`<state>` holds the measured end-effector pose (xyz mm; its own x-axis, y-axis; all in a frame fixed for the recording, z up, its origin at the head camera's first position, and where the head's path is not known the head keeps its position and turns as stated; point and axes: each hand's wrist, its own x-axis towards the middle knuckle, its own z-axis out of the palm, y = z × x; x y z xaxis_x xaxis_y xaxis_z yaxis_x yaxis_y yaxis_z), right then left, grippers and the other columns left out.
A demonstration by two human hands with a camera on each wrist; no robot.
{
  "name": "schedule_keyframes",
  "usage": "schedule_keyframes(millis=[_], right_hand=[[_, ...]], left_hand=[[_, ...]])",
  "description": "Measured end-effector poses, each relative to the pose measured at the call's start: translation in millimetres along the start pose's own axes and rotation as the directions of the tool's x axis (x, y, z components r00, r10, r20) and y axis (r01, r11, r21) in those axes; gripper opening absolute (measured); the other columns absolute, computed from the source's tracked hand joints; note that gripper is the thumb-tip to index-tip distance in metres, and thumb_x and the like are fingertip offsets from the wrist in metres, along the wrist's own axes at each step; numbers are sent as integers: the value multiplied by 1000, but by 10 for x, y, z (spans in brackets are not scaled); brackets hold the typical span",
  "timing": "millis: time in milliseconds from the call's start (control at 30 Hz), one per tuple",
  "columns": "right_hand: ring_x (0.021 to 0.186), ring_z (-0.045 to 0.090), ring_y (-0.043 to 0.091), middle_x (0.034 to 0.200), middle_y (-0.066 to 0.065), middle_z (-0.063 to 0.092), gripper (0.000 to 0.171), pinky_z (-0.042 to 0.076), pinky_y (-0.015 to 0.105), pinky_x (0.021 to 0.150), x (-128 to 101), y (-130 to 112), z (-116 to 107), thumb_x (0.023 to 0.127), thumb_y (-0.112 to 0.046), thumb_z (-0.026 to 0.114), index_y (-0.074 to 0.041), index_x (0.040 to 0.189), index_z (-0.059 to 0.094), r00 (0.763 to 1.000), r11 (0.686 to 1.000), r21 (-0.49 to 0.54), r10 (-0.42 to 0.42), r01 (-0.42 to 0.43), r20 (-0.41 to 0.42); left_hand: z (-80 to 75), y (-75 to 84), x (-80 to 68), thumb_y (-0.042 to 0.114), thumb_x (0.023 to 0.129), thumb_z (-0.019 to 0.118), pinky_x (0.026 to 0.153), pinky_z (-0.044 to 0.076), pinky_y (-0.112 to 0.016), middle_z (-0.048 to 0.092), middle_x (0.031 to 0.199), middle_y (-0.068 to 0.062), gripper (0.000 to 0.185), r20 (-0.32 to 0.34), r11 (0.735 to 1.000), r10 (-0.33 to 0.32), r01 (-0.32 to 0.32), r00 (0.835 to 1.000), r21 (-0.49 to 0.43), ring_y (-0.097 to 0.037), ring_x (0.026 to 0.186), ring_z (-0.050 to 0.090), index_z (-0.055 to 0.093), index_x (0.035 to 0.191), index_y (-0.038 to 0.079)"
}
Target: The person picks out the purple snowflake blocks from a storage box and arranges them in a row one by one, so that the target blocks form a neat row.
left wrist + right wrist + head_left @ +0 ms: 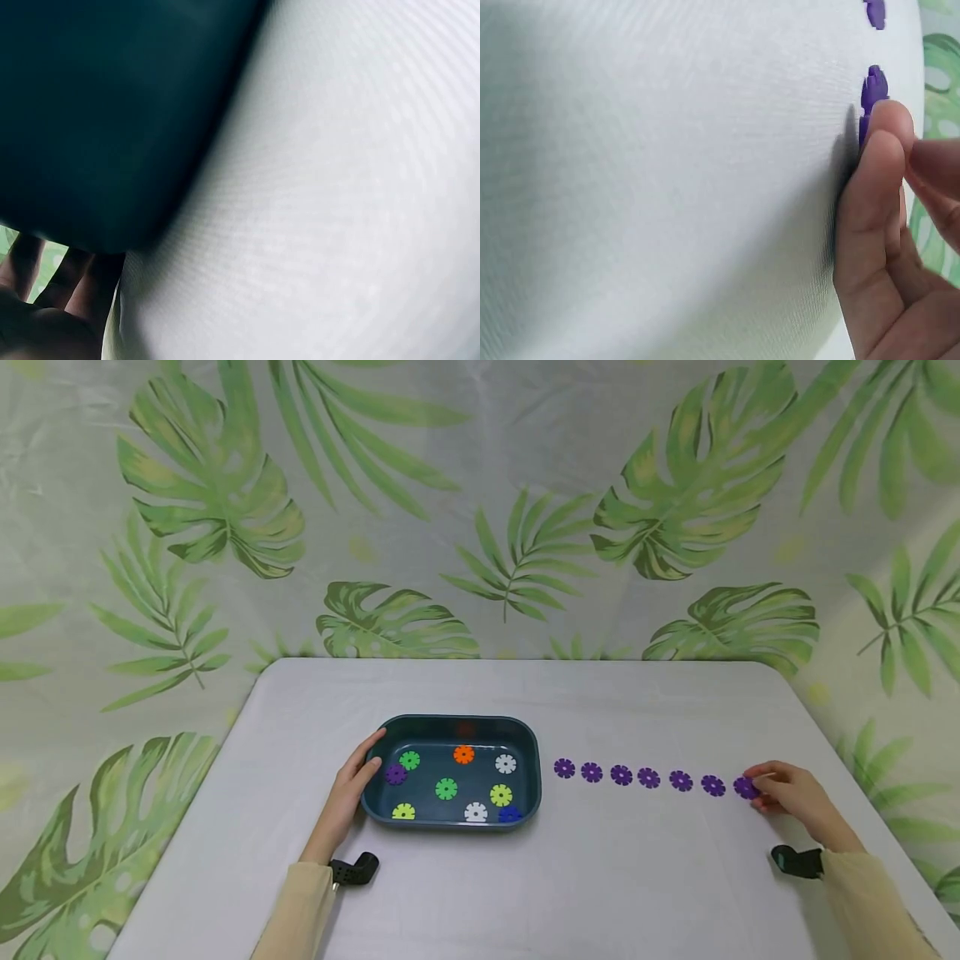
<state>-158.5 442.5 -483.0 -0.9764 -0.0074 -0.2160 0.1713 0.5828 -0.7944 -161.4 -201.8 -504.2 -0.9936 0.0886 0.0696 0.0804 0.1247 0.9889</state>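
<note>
A dark teal tray (450, 825) stands on the table with several notched interlocking discs in it, among them a green disc (446, 789), an orange disc (464, 754) and a purple disc (396, 774). My left hand (348, 789) holds the tray's left end, its thumb at the rim. In the left wrist view, fingers (90, 289) lie against the tray's outer wall (112, 135). At the right, my right hand (795, 797) pinches a purple interlocking disc (744, 787) at the end of a row. Fingertips partly cover that disc in the right wrist view.
Between the tray and my right hand, several purple discs (621, 775) lie spaced in a slightly slanting line. The white table (600, 893) ends at a back edge, with a leaf-patterned cloth (517, 527) behind it. Each wrist wears a black camera band (798, 862).
</note>
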Motion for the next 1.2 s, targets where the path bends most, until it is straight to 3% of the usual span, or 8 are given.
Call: schedule_keyframes(millis=[100,233,367,600,767,933,1200], right_hand=[[64,61,11,86,11,63,34,54,26,59,-12,-43,31,98,-10,44,19,115,50,999,996,-88,6,-11,-51],[65,61,11,94,18,60,35,54,24,60,19,-218,128,100,-14,43,17,116,50,996,996,-91,-31,23,-82],[69,62,13,101,23,56,39,56,26,64,101,-539,299,102,-17,43,17,120,47,995,995,29,-94,95,-31],[76,61,14,99,13,56,39,55,28,72,290,-1260,801,102,-16,46,16,124,45,973,955,253,-193,157,123],[78,60,22,101,14,56,32,55,30,74,451,-1757,1286,101,-14,47,11,120,49,942,932,327,-239,155,235],[78,60,24,110,27,55,29,55,30,74,527,-2242,1810,100,-15,48,7,119,53,899,925,352,-270,143,344],[77,64,24,118,30,55,30,55,41,77,574,-2771,2571,100,-14,49,8,121,54,782,920,371,-322,125,534]], left_hand=[[0,0,0,23,103,45,115,10,-46,31,152,4,44,2,1000,4,-4,1000,-4,-14,142,18,41,146,22],[-3,0,-1,23,103,45,115,10,-46,31,152,3,44,1,1000,5,-5,1000,-6,-15,142,17,41,147,22],[2,4,4,24,103,45,115,11,-44,31,152,4,44,1,1000,1,-1,1000,-6,-14,142,18,41,147,23],[19,13,8,21,103,44,115,11,-45,30,153,3,44,6,1000,1,-1,1000,-2,-15,142,17,40,147,22],[20,6,2,20,103,43,115,11,-46,30,152,4,44,3,1000,4,-4,1000,-1,-14,142,17,40,147,23],[13,12,-2,21,103,43,115,10,-47,29,153,4,44,6,1000,3,-3,1000,1,-15,142,16,40,147,24],[4,18,2,23,103,44,115,11,-45,29,153,3,44,4,1000,0,0,1000,-7,-15,142,17,39,147,22]])
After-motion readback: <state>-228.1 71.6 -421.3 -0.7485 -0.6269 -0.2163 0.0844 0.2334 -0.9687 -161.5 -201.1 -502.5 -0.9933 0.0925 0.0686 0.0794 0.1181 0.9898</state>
